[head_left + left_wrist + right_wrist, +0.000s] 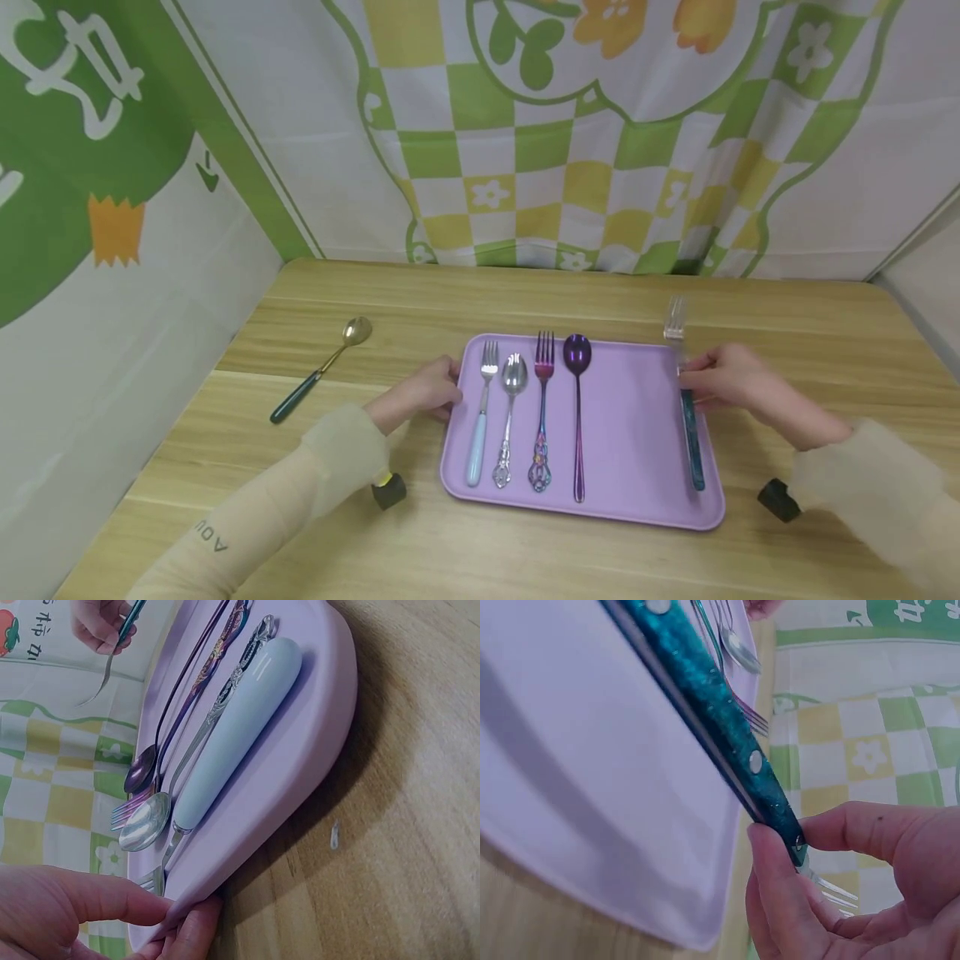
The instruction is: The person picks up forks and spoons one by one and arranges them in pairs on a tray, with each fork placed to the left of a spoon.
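- The right hand [731,383] pinches a fork with a teal handle [691,433] between thumb and fingers, just above the handle.
- This fork lies along the right side of the purple tray [637,433], with its prongs sticking out past the far edge.
- The left hand [427,390] pinches the tray's far left corner.
- In the tray lie a fork with a pale blue handle [480,425], a silver spoon [510,417], a colourful fork [542,408] and a purple spoon [577,400].
- A gold spoon [322,367] lies on the counter [375,542], well left of the tray.

Gold spoon [322,367] (dark green handle), wooden table [525,308], checkered backdrop [570,158]
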Demonstrator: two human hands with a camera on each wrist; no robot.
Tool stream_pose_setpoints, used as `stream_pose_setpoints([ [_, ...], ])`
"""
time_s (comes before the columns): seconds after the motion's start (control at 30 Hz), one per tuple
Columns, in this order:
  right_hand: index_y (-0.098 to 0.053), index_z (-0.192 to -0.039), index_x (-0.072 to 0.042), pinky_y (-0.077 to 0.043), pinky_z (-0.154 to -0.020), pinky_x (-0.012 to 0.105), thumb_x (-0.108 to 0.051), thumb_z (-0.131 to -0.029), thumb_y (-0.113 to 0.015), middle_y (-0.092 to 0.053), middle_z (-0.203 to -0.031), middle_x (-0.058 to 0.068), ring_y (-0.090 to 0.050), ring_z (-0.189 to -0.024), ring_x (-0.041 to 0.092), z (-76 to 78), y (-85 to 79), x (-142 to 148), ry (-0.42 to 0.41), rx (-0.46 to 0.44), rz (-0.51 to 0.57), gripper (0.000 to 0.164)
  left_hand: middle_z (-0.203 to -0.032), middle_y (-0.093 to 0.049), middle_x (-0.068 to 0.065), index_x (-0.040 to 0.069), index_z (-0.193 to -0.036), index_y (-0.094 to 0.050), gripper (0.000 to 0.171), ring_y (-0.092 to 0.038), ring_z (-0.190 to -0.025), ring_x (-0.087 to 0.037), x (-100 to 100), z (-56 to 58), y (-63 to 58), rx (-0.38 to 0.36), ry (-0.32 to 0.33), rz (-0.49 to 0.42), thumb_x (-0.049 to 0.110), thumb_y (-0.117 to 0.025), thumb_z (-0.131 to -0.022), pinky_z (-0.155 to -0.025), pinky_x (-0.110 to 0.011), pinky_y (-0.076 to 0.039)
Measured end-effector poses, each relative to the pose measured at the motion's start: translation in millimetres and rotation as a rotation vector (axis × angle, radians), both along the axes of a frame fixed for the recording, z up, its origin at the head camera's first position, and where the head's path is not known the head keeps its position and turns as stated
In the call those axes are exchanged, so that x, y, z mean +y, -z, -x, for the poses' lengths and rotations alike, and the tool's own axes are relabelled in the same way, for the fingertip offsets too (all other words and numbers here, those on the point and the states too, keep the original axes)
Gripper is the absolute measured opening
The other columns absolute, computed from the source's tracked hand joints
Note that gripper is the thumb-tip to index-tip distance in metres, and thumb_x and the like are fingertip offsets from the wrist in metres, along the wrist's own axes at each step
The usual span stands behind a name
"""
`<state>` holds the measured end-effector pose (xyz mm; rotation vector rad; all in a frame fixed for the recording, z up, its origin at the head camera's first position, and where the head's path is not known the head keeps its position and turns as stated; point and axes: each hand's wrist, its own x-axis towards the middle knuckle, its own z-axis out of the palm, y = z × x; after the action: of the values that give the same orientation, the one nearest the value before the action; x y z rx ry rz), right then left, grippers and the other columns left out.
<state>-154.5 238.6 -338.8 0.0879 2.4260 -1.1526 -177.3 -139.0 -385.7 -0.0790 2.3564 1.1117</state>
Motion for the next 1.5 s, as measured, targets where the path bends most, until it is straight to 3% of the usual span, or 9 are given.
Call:
stream_pose_setpoints([
  [0.23,-0.055,-0.107,0.021,-0.064,-0.064,0.026,-0.006,-0.090,-0.061,-0.064,-0.081,0.007,-0.063,-0.066,0.005,-0.1,7.1,-21,0.008,-0.002,0.042,0.033,-0.120,-0.056,-0.032,-0.014,-0.122,-0.044,0.046,-0.068,-0.095,-0.040,0,0.3,0.9,0.018,-0.003,-0.021,-0.011,-0.052,-0.077,-0.072,-0.036,-0.066],
  [0.53,-0.057,-0.104,0.017,-0.065,-0.064,0.029,-0.008,-0.089,-0.064,-0.067,-0.085,0.015,-0.064,-0.067,0.008,-0.7,15.9,-43,0.023,0.006,0.022,0.030,-0.122,-0.056,-0.032,-0.014,-0.123,-0.044,0.046,-0.068,-0.095,-0.039,-1,1.3,1.1,0.015,-0.001,-0.007,-0.010,-0.052,-0.078,-0.071,-0.035,-0.066],
  [0.83,-0.058,-0.100,0.018,-0.064,-0.061,0.028,-0.005,-0.085,-0.065,-0.069,-0.078,0.017,-0.064,-0.061,0.008,0.3,26.7,-63,0.051,0.004,0.048,0.028,-0.122,-0.055,-0.032,-0.015,-0.122,-0.044,0.046,-0.067,-0.096,-0.039,-3,1.7,2.6,0.018,0.004,-0.021,-0.010,-0.052,-0.077,-0.071,-0.036,-0.066],
  [1.1,-0.061,-0.098,0.012,-0.061,-0.060,0.025,-0.011,-0.084,-0.068,-0.071,-0.080,0.017,-0.065,-0.060,0.009,0.7,36.1,-74,0.017,0.040,-0.109,0.027,-0.122,-0.055,-0.032,-0.015,-0.123,-0.044,0.047,-0.067,-0.096,-0.039,-2,1.7,2.7,0.019,0.001,-0.014,-0.010,-0.053,-0.077,-0.072,-0.035,-0.066],
  [1.5,-0.058,-0.096,0.010,-0.060,-0.058,0.023,-0.008,-0.086,-0.067,-0.069,-0.081,0.018,-0.064,-0.060,0.012,-1.5,43.2,-84,0.014,0.054,-0.141,0.023,-0.120,-0.055,-0.032,-0.014,-0.121,-0.043,0.044,-0.067,-0.096,-0.040,-2,2.0,3.4,0.017,0.005,-0.025,-0.011,-0.052,-0.077,-0.073,-0.036,-0.066],
])
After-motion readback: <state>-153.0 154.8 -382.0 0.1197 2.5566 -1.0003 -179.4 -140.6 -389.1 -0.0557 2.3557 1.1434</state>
